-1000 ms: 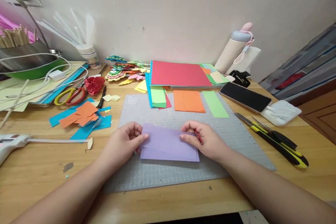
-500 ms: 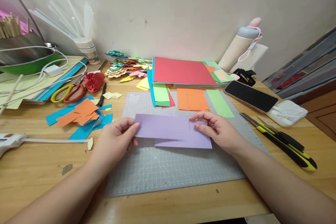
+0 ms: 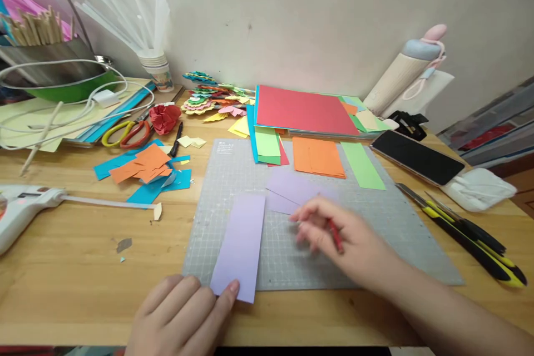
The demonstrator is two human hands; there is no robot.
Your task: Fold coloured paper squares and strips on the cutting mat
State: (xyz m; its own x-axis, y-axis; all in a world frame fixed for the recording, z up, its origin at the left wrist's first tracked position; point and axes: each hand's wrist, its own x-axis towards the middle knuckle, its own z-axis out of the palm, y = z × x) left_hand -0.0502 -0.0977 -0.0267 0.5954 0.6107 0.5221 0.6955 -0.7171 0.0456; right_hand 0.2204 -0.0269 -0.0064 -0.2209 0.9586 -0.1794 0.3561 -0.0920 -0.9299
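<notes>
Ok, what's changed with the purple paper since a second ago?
The left hand has drawn one purple strip nearer and turned it end-on. The right hand has let the other purple paper go onto the mat. The red object stays in the right hand; the orange stack stays put.

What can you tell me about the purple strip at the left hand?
The purple strip is a plain, pale rectangle that looks like paper or thin card, with no marks discernible. It points away from the person, its far end leaning right, over the grey cutting mat; its near end passes the mat's front edge. The left hand's thumb rests on that end; any fingers underneath are hidden.
</notes>
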